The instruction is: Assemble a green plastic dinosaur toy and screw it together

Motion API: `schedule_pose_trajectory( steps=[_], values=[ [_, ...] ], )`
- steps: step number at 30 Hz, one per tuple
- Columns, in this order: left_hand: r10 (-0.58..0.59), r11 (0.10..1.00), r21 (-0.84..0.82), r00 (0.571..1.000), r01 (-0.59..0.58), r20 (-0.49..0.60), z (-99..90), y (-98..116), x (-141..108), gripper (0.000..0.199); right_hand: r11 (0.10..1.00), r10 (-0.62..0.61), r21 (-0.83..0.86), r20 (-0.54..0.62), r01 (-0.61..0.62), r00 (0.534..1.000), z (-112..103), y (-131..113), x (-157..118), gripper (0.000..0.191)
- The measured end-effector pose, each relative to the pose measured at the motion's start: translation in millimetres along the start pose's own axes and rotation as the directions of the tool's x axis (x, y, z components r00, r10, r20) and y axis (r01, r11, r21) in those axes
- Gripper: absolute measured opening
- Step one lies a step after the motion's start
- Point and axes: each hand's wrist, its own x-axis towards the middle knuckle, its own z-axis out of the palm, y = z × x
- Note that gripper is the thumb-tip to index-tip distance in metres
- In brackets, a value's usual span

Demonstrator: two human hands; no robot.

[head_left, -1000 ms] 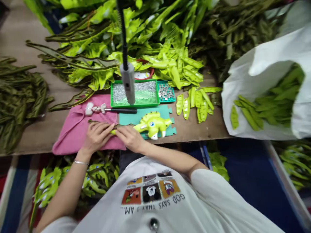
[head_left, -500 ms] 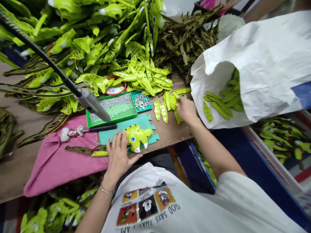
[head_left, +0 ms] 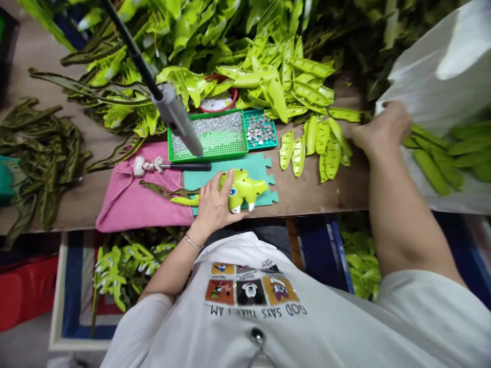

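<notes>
My left hand [head_left: 215,203] lies over a yellow-green plastic toy dinosaur piece [head_left: 245,186], fingers on top and thumb along its lower side. The piece has a blue eye, dark spots and white tips, and rests on a teal foam mat [head_left: 192,179]. At the mouth of a white sack [head_left: 422,66], my right hand [head_left: 387,128] is closed on the sack's edge, its fingers partly hidden and blurred. Green pod-shaped parts [head_left: 441,163] lie inside the sack. More pod-shaped parts [head_left: 326,148] lie on the table left of that hand.
Behind the mat stand a green tray [head_left: 215,153] of small metal pieces and a teal tray [head_left: 261,130] of metal discs. A grey tool [head_left: 178,120] hangs over them. A black-handled tool [head_left: 187,166] rests by a pink cloth [head_left: 146,204]. Green parts [head_left: 199,30] are heaped behind.
My right hand has moved right from the loose pod-shaped parts to the sack, whose mouth has shifted right. My left hand stays at the toy piece. The view has shifted.
</notes>
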Motion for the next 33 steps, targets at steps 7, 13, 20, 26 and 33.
schedule_pose_trajectory(
  steps=[7, 13, 20, 26, 33],
  values=[
    [-0.040, 0.999, 0.007, 0.999, 0.040, -0.026, -10.4, -22, -9, 0.114, 0.931, -0.298, 0.195, -0.083, 0.309, 0.951, 23, -95, -62, 0.020],
    [-0.076, 0.997, 0.009, 0.997, 0.077, -0.030, -9.3, -35, -15, 0.112, 0.783, -0.609, 0.224, 0.091, 0.579, 0.788, 77, -109, -102, 0.020],
    [-0.036, 0.998, 0.043, 0.997, 0.039, -0.063, -6.9, -39, -14, 0.112, 0.748, -0.661, 0.105, 0.201, 0.655, 0.723, 69, -101, -89, 0.039],
    [-0.003, 0.998, 0.066, 0.988, 0.014, -0.152, 0.6, -41, -15, 0.109, 0.997, 0.071, 0.040, -0.133, -0.066, 0.989, 47, -70, 33, 0.024],
    [-0.017, 0.999, 0.029, 0.979, 0.024, -0.202, 8.2, -43, -16, 0.108, 0.943, 0.311, 0.051, -0.488, -0.328, 0.816, 29, -67, 124, 0.039]
  ],
)
